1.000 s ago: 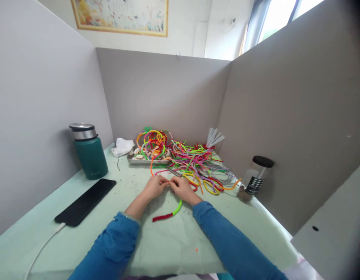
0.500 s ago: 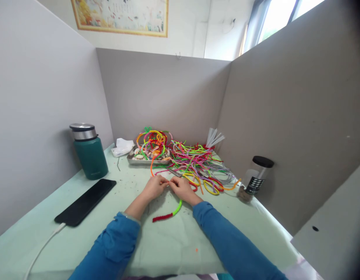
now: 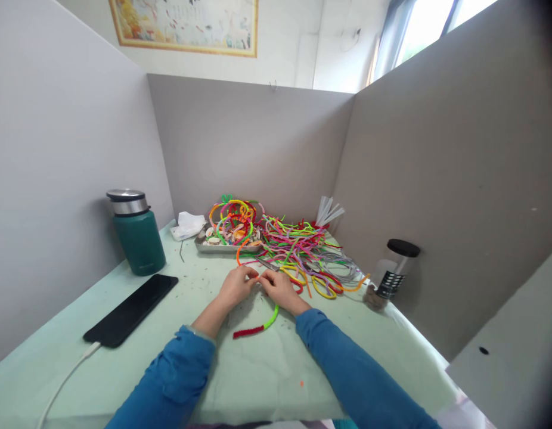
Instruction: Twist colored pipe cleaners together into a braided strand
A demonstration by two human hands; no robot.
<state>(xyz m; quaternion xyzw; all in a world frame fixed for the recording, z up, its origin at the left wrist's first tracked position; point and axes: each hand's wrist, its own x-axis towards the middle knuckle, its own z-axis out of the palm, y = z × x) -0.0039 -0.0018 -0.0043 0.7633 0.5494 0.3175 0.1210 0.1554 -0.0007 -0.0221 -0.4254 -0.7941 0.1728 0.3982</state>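
Observation:
My left hand (image 3: 235, 288) and my right hand (image 3: 280, 289) meet fingertip to fingertip above the table, both closed in a pinch on a fuzzy pipe cleaner (image 3: 270, 318). Its orange part (image 3: 239, 255) rises from behind my left fingers. A bright green stretch joined to a dark red one curves out below my right hand and lies close to the cloth. The exact spot where the fingers grip is mostly hidden. Just behind my right hand lie scissors (image 3: 267, 263), partly covered, and a yellow pipe cleaner loop (image 3: 294, 273).
A metal tray (image 3: 208, 248) holds small pieces and coloured loops. Beside it spreads a heap of pipe cleaners (image 3: 298, 241). At left stand a green bottle (image 3: 139, 241) and a black phone (image 3: 130, 310) with a cable; at right, a black-lidded jar (image 3: 390, 277). Grey partitions (image 3: 253, 143) enclose the table.
The orange part above my left hand has swung slightly to the right and bends differently. The red end has shifted a touch left; both hands stay nearly in place.

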